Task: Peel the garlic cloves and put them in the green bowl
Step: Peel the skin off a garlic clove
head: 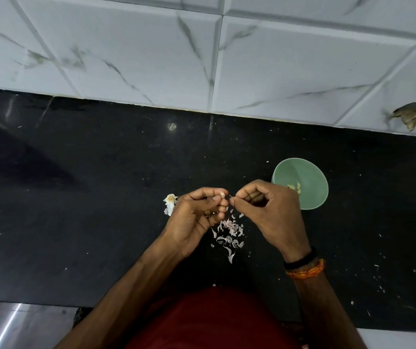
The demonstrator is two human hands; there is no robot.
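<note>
A garlic clove (223,195) is pinched between the curled thumb and fingertips of the left hand (196,215), its pale tip showing just above the thumbnail. The right hand (262,210) meets it from the other side, fingers curled and thumb and forefinger closed on a thin sliver of skin at the clove's end; what that sliver is cannot be told more exactly. Both hands are raised over a black countertop (88,197), above a scatter of garlic peels (228,234). The green bowl (307,177) stands just beyond the right hand, holding a few peeled cloves (295,187). The remains of a garlic bulb (170,201) lie beside the left hand. A black band and an orange thread (305,269) circle the right wrist. White marbled wall tiles (201,51) rise behind the counter.
</note>
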